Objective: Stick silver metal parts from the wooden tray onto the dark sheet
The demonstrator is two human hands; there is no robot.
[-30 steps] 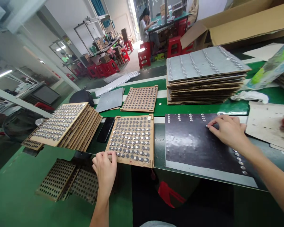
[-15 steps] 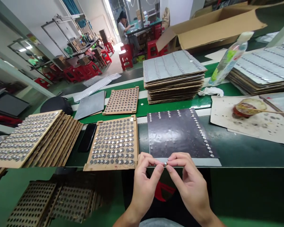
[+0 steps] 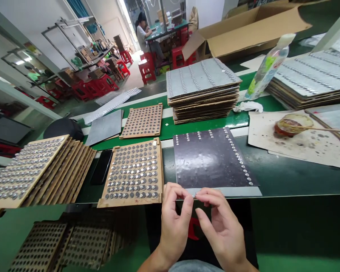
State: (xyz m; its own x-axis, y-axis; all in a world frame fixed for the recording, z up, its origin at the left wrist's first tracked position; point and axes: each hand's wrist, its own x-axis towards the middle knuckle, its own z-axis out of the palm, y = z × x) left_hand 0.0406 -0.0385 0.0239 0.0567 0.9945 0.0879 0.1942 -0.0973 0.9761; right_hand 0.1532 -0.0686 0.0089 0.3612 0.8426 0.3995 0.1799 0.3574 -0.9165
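Low at the table's front edge, my left hand [image 3: 176, 219] is closed in a pinch. A small shiny metal piece [image 3: 194, 196], mostly hidden, shows at its fingertips. My right hand [image 3: 223, 224] is just beside it, thumb and forefinger apart, the forefinger's tip close to the metal piece. Beyond both hands lies a dark sheet [image 3: 206, 162] with small round metal pieces in short rows at its far edge and a long row down its right side. Left of my left hand is a wooden tray [image 3: 162, 175] filled with round metal pieces in rows.
A stack of boards [image 3: 205, 107] stands behind the dark sheet, with a bottle [image 3: 268, 68] to its right. A stained card [image 3: 323, 151] carries a round dish [image 3: 287, 126] with a stick. Stacked trays [image 3: 73, 166] and a phone [image 3: 101, 168] are at left. Farther back, a person [image 3: 143, 34] sits.
My right thumb and forefinger have come apart from the small metal piece, which stays at my left fingertips. The camera view has shifted slightly.
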